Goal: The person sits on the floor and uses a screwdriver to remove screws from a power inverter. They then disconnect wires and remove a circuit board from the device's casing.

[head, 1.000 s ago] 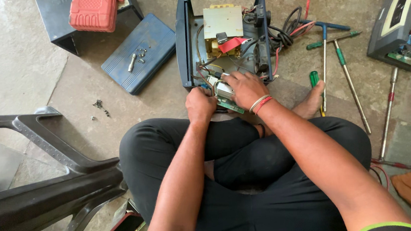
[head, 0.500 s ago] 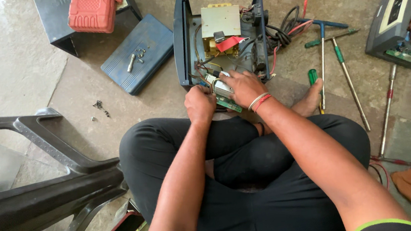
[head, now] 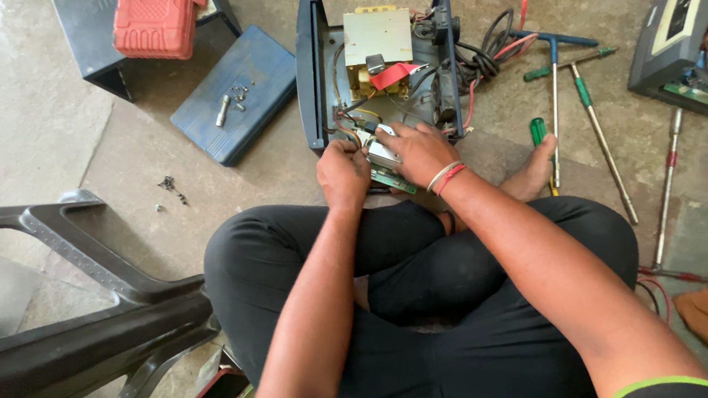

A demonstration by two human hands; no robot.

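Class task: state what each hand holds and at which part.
Both the left hand and right hand grip the green circuit board at its near edge; the exact finger contact is hidden.

Red label — on open chassis, centre

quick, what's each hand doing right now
Left hand: closed, gripping a part at the open device's front edge.
Right hand: fingers curled on the green circuit board.

single head view, steeply down, close over lap
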